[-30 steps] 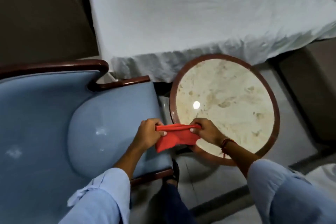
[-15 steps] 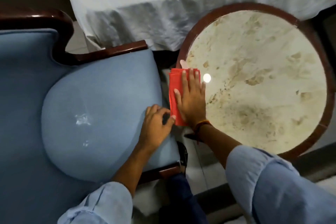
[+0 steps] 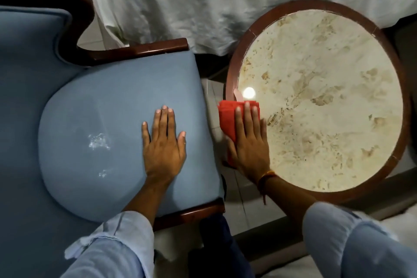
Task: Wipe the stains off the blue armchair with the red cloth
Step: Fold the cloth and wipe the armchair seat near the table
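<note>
The blue armchair [image 3: 108, 101] fills the left, its seat cushion bearing a large white stain [image 3: 98, 142] and a smaller one [image 3: 103, 172] below it. My left hand [image 3: 163, 146] lies flat on the seat, fingers straight, to the right of the stains, holding nothing. The folded red cloth [image 3: 226, 119] sits on the left rim of the round marble table [image 3: 234, 58], partly overhanging the gap beside the chair. My right hand [image 3: 248, 142] presses flat on top of the cloth and covers most of it.
A bed with a white sheet [image 3: 203, 7] runs across the top, close behind chair and table. Dark wooden chair arms [image 3: 140, 51] and a front rail [image 3: 191, 213] frame the seat. A narrow strip of tiled floor [image 3: 232, 189] separates chair and table.
Both hands held the cloth in the air, then my right hand laid it on the table's rim. My left hand let go and moved left, flat onto the seat.
</note>
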